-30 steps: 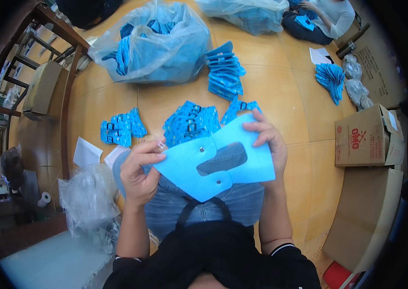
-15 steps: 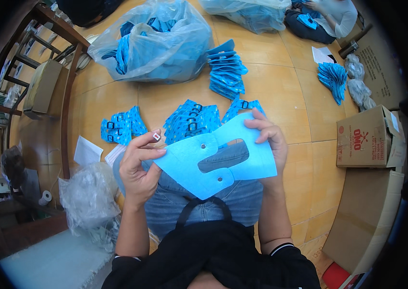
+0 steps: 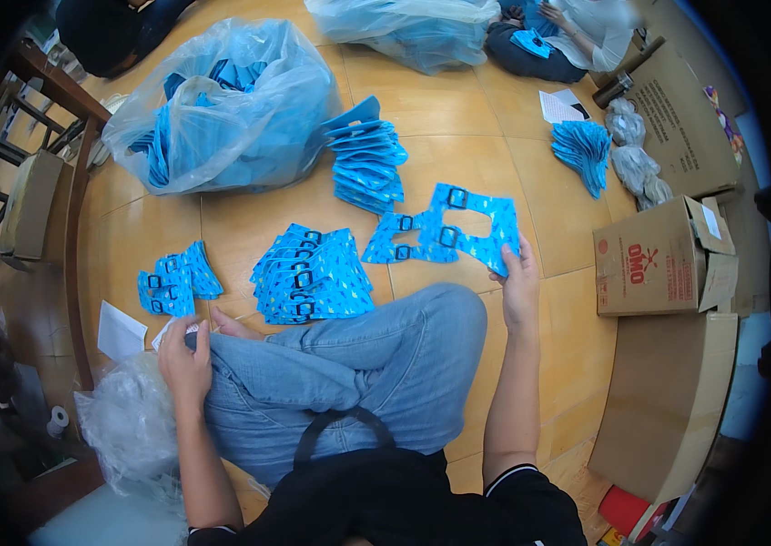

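My right hand is closed on the lower right corner of a blue patterned cut-out piece with two black buckles and a wide opening in its middle. It is held over a small group of similar buckled pieces on the floor, partly covering them. My left hand is by my knee at the left, thumb and forefinger apart, with no object visible in it. Just beyond it lies another small group of buckled pieces. A larger fanned pile of buckled pieces is in front of my crossed legs.
Behind the piles stand a clear bag full of blue pieces and a stack of folded blue pieces. Cardboard boxes line the right. Crumpled clear plastic and white paper lie left. Another person sits far right.
My right hand has carried the blue piece forward over the floor and turned its patterned, buckled face up. My left hand has let go of it and dropped back left. The view has shifted right.
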{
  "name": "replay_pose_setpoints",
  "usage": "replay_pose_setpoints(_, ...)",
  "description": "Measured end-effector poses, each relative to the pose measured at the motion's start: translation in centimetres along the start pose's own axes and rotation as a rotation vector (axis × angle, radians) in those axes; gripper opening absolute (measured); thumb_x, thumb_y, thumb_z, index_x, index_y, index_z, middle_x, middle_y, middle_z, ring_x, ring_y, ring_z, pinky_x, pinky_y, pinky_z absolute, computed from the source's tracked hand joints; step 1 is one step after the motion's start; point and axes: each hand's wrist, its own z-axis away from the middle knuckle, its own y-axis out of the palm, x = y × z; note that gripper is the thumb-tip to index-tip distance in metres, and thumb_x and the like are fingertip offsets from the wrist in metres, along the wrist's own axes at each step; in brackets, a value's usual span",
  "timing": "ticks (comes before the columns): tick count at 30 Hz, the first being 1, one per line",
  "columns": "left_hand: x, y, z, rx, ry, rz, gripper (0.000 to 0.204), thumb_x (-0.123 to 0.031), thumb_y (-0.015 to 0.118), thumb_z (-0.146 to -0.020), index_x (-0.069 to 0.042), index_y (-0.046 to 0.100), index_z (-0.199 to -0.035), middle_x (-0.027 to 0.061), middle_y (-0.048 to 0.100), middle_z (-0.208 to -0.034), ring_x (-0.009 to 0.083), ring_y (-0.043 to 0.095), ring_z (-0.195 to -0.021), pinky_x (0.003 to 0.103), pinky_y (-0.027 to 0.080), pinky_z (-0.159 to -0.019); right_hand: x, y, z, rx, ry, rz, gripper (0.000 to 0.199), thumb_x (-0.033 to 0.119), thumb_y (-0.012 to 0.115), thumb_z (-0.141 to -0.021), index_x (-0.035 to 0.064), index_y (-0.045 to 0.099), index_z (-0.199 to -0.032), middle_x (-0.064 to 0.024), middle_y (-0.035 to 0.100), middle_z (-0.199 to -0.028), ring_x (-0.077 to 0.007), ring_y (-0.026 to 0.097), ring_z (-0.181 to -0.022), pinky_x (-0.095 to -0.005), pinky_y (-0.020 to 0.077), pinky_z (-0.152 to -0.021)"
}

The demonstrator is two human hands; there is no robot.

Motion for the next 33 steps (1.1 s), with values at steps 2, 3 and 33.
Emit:
replay_pose_setpoints(2, 0.2, 0.8, -0.1, 0.026, -0.058, -0.018, 0.026, -0.023, 0.066, -0.085, -0.003, 0.066, -0.1, 0.0156, 0.066, -0.101, 0.0338, 0.061, -0.095, 0.041, 0.046, -0.082, -1.2, -1.3, -1.8, 0.057, 0.069, -0.02, 0.034, 0.018, 0.053, -0.096, 0.0049, 0.051, -0.127, -0.002, 0.062, -0.091, -0.0067, 0.056, -0.07, -0.0226, 0.0475, -0.059)
replay_pose_setpoints(3, 0.2, 0.9, -0.2, 0.02, -0.053, -0.04, 0.026, -0.024, 0.066, -0.085, -0.003, 0.066, -0.1, 0.0155, 0.066, -0.099, 0.0337, 0.062, -0.093, 0.041, 0.047, -0.081, -2.1, -1.5, -2.4, 0.089, 0.095, -0.003, 0.034, 0.019, 0.053, -0.096, 0.0048, 0.051, -0.127, -0.0016, 0.062, -0.091, -0.0065, 0.057, -0.07, -0.0228, 0.0478, -0.059)
replay_pose_setpoints(33, -1.0, 0.2, -0.9, -0.043, -0.037, -0.02, 0.02, -0.024, 0.066, -0.082, -0.006, 0.067, -0.09, 0.0134, 0.068, -0.086, 0.0342, 0.063, -0.08, 0.043, 0.048, -0.071, -12.7, 7.0, -10.9, 0.569, -0.687, 1.71, 0.041, 0.04, 0.073, -0.075, 0.0113, 0.058, -0.1, -0.0095, 0.064, -0.096, -0.0275, 0.061, -0.095, -0.0423, 0.0435, -0.082)
